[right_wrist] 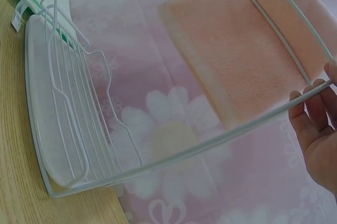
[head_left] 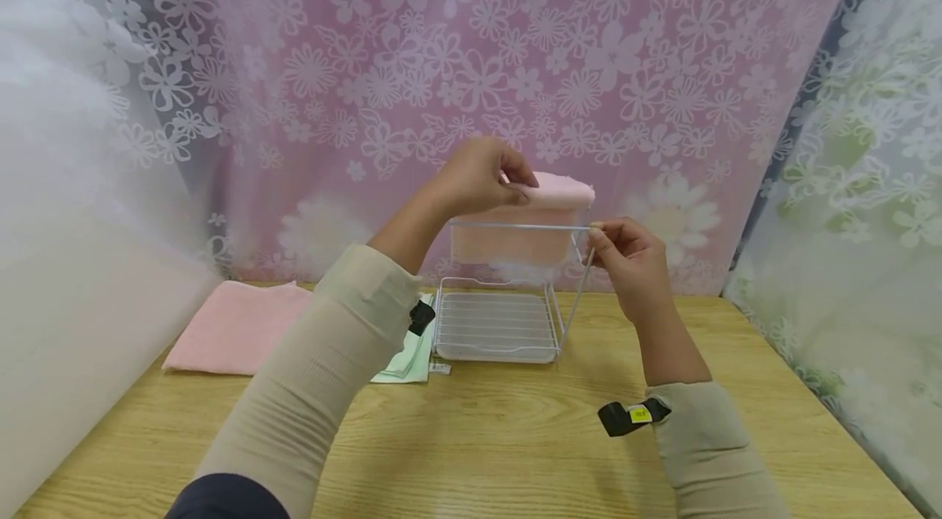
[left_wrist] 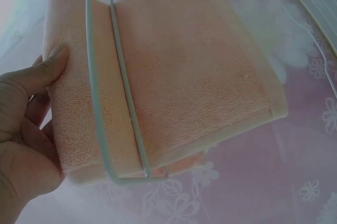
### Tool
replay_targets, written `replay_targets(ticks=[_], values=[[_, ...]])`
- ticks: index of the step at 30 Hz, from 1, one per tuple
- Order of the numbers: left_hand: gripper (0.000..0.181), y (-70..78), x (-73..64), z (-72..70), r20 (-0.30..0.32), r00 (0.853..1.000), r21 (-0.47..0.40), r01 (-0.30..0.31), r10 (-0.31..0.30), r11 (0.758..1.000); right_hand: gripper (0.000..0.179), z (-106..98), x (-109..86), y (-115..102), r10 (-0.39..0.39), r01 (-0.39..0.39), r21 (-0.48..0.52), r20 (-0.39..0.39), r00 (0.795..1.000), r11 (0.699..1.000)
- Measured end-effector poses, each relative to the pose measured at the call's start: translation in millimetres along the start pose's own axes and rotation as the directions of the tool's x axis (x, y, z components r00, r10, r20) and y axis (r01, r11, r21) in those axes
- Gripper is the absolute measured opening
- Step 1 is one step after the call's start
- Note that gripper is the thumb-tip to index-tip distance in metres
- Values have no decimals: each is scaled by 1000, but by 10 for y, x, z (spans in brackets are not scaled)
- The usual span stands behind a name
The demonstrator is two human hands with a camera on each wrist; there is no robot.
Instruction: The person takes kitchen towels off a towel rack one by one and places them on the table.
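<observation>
A pink towel (head_left: 558,190) hangs on the top bars of a white wire rack (head_left: 522,225), part of it folded over above the bars. My left hand (head_left: 486,176) pinches the towel's upper fold between thumb and fingers, as the left wrist view shows from the side. At the rack's top right corner, my right hand (head_left: 634,264) grips the thin frame with thumb and fingertips. In the right wrist view the towel (right_wrist: 237,50) drapes down behind the bars. The rack's lower basket, with a pale tray (head_left: 500,354) beneath its wires, stands on the table.
Left of the rack, a folded pink cloth (head_left: 235,327) lies on the wooden table (head_left: 471,437). Mint green cloths (head_left: 408,364) with a white tag (head_left: 440,369) sit beside the rack, partly behind my left sleeve. A flowered curtain (head_left: 412,78) hangs close behind.
</observation>
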State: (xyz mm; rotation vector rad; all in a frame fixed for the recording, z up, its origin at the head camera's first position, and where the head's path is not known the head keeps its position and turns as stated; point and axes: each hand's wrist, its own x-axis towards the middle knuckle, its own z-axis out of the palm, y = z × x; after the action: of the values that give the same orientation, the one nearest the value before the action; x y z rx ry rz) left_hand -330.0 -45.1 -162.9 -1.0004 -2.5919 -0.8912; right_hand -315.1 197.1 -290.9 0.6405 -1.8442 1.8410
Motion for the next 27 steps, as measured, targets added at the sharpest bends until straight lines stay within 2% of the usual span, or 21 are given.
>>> replay_targets(ticks=[8,13,17,27], values=[[17,5,-66,4,44,999,-22,-27,28,999,26,2,-4,-5,10,-10,9,-12,1000,1000],[16,-28,-113,7,40,998,-52,-52,54,997,22,17,14,7,8,-8,27,-16,1000,1000],[16,-45,-154,-4,33,997,-41,-63,64,997,30,43,27,25,-3,3,62,-15,1000,998],[16,-11,-248,-6,30,999,-70,-16,18,997,15,15,28,13,-1,1,39,-2,1000,999]])
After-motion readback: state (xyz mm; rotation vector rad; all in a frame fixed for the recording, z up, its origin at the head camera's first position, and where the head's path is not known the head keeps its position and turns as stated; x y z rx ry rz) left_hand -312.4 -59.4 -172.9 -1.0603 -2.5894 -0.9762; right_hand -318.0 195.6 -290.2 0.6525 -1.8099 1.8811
